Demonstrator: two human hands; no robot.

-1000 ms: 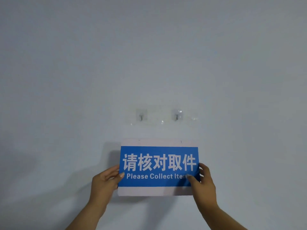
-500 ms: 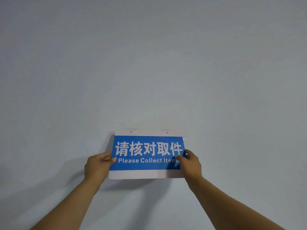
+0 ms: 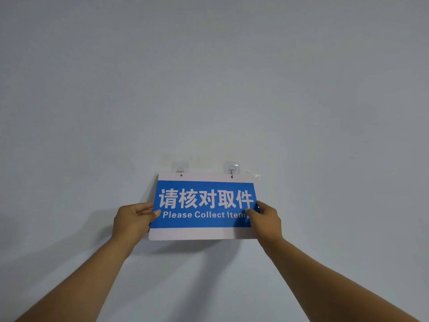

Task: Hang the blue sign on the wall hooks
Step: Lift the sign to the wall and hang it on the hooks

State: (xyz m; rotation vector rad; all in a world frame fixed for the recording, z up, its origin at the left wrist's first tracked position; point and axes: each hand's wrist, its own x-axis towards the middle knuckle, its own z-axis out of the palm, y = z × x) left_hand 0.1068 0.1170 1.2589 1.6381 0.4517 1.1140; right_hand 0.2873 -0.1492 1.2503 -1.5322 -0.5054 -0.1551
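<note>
The blue sign [image 3: 204, 205], white-edged with white lettering, is held flat against the wall. My left hand [image 3: 133, 219] grips its left edge and my right hand [image 3: 267, 219] grips its right edge, thumbs on the front. Two clear adhesive hooks sit just above the top edge: the left hook [image 3: 180, 167] and the right hook [image 3: 231, 168]. The sign's left hole lies just below the left hook. The right hook's metal tip meets the right hole; whether it passes through I cannot tell.
A plain pale grey wall [image 3: 209, 77] fills the whole view. A scrap of clear film [image 3: 254, 175] sticks out by the sign's top right corner.
Both hands have lifted the sign from below the hooks up to them, and its top edge now lies right under the hook plates. My arms are stretched further out.
</note>
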